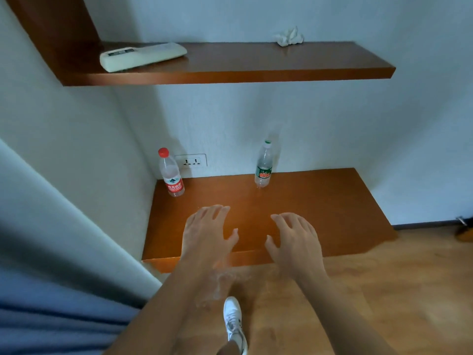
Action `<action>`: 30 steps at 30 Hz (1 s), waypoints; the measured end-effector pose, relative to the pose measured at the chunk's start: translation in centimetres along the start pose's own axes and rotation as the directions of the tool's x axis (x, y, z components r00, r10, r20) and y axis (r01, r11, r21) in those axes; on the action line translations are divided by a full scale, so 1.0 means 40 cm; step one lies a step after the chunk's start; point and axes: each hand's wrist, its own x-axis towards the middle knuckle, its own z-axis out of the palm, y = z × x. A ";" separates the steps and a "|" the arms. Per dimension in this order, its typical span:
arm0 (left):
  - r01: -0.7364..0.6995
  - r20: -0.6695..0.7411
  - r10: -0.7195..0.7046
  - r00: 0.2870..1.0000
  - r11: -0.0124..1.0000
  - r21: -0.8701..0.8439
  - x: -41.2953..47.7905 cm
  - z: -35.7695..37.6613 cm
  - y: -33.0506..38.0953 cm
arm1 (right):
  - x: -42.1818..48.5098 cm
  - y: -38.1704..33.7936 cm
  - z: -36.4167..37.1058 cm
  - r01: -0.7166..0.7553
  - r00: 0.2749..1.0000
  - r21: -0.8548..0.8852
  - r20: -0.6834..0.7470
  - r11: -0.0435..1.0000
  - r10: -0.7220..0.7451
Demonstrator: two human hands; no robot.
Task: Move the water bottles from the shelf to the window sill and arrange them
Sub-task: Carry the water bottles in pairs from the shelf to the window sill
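Two clear water bottles stand upright at the back of the lower wooden shelf (320,201). The red-capped bottle (171,172) with a red label is in the left corner. The green-capped bottle (263,165) with a green label stands near the middle, against the wall. My left hand (208,231) hovers palm down over the front of the shelf, fingers spread, holding nothing. My right hand (297,238) hovers beside it in the same way, also with nothing in it. Both hands are well short of the bottles. No window sill is in view.
An upper wooden shelf (256,65) carries a white remote control (142,55) at the left and a crumpled tissue (289,36) at the right. A wall socket (191,160) sits behind the red-capped bottle. A grey-blue curtain (51,278) hangs at the left. My white shoe (234,321) is on the wooden floor.
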 end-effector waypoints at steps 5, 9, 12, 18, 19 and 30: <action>0.021 -0.012 -0.021 1.000 1.000 -0.018 0.178 0.043 -0.041 | 0.200 0.018 0.042 0.029 0.999 -0.004 0.013 1.000 -0.029; 0.057 -0.022 -0.058 0.998 0.998 -0.036 0.292 0.065 -0.081 | 0.339 0.031 0.072 0.047 0.999 -0.010 0.028 0.999 -0.046; 0.103 -0.024 -0.105 0.994 0.993 -0.050 0.326 0.080 -0.106 | 0.397 0.051 0.095 0.030 0.999 0.012 0.038 0.999 -0.030; 0.240 0.022 -0.239 0.971 0.968 -0.078 0.319 0.136 -0.171 | 0.459 0.115 0.146 -0.020 0.998 0.051 0.057 0.998 0.017; 0.272 0.037 -0.270 0.962 0.959 -0.076 0.310 0.150 -0.191 | 0.465 0.127 0.156 -0.025 0.998 0.051 0.065 0.998 0.021; 0.626 0.104 -0.621 0.777 0.745 -0.230 0.378 0.226 -0.401 | 0.609 0.177 0.259 -0.283 0.948 0.280 0.226 0.917 0.223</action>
